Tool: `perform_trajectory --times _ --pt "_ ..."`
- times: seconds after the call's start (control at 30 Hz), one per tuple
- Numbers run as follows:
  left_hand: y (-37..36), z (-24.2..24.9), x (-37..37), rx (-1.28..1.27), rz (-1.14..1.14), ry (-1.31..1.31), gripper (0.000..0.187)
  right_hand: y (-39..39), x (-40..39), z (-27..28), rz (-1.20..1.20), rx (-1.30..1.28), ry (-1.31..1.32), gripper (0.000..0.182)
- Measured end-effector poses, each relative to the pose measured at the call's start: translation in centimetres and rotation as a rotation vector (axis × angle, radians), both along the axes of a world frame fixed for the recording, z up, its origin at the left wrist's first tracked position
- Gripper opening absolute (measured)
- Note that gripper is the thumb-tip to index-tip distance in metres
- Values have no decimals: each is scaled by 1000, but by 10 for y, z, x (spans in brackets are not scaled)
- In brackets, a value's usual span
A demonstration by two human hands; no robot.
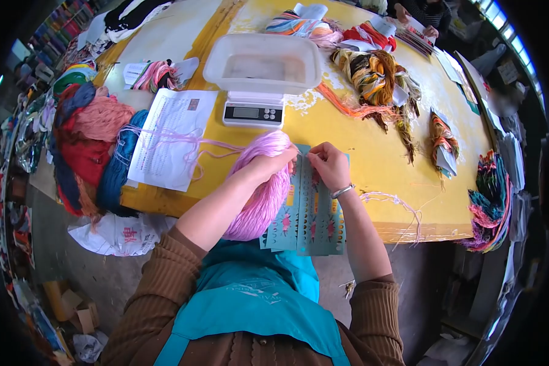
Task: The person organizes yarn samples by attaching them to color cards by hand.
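Observation:
A thick hank of pink yarn (263, 183) hangs over my left forearm and reaches down to my lap. My left hand (280, 160) pinches a pink strand at the top edge of the teal punched cards (308, 216), which lean against the table edge. My right hand (328, 165), with a bracelet at the wrist, grips the same top edge of the cards, fingers closed beside the left hand. Loose pink strands (183, 141) trail left across a printed paper sheet (168, 137).
A digital scale (253, 111) with a white plastic tub (263, 61) stands just beyond my hands on the yellow table (372, 152). Piled red, blue and pink yarn hanks (91, 146) crowd the left edge. Mixed thread bundles (375, 76) lie at the right; another person's hands (409, 15) work at the far end.

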State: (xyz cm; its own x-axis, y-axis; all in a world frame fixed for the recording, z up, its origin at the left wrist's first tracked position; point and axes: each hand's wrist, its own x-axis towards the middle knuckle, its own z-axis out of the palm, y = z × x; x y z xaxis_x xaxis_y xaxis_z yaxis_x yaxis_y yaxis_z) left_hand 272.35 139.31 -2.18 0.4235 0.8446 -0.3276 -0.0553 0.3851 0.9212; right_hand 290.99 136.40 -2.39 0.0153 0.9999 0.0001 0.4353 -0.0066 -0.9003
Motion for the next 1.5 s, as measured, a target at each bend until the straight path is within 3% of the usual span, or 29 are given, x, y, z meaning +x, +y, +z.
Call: perform_trajectory --times 0.07,0.13,0.2,0.33,0.4,0.47,0.5,0.57,0.6,0.67,0.73,0.77,0.83,0.87,0.93,1.1,1.23,1.37,1.43,1.5 --pt "3 3 -3 -117 -19 106 15 0 -3 11 4 -37 -59 16" --pt "1 6 -4 -263 -27 -65 16 1 -7 20 17 -68 -119 19" --pt "-6 12 -2 -238 -98 -139 16 1 -8 23 13 -97 -272 32" --pt "-9 23 6 -195 -171 -87 22 2 -9 21 -73 -53 -254 34" --pt "-7 20 10 -139 -139 -6 32 10 1 -4 -92 -73 40 35" --pt "-3 -13 18 28 -104 -13 47 13 7 -3 -32 -132 208 27" --pt "-1 -10 17 124 -154 122 44 13 8 -3 -10 -172 301 24" --pt "6 40 26 419 -329 744 33 5 2 19 1 -208 407 24" --pt "5 30 28 586 -233 659 28 1 -2 22 4 -198 468 26" --pt "-5 58 25 567 -300 813 26 4 9 15 91 -229 460 33" --pt "-2 48 28 662 -337 848 25 5 10 8 108 -195 456 32" --pt "-2 40 27 707 -271 785 24 5 2 10 74 -165 483 29" --pt "-8 27 22 458 -137 389 25 3 3 23 76 -208 426 26" --pt "-4 26 30 -94 -56 -164 21 4 7 20 96 -214 363 27" --pt "0 31 15 -484 -33 -403 20 7 8 9 87 -201 307 29" --pt "-13 71 -57 -375 -3 -582 27 7 -1 22 112 -271 315 13" --pt "-17 101 -149 -244 480 -644 23 12 5 17 124 -331 284 12" --pt "-26 133 -236 105 1135 -724 18 22 13 -5 142 -330 273 12" --pt "-34 129 -256 57 1207 -831 22 23 11 -5 158 -303 269 12" --pt "-44 115 -248 56 1275 -754 37 20 8 1 173 -278 264 13"
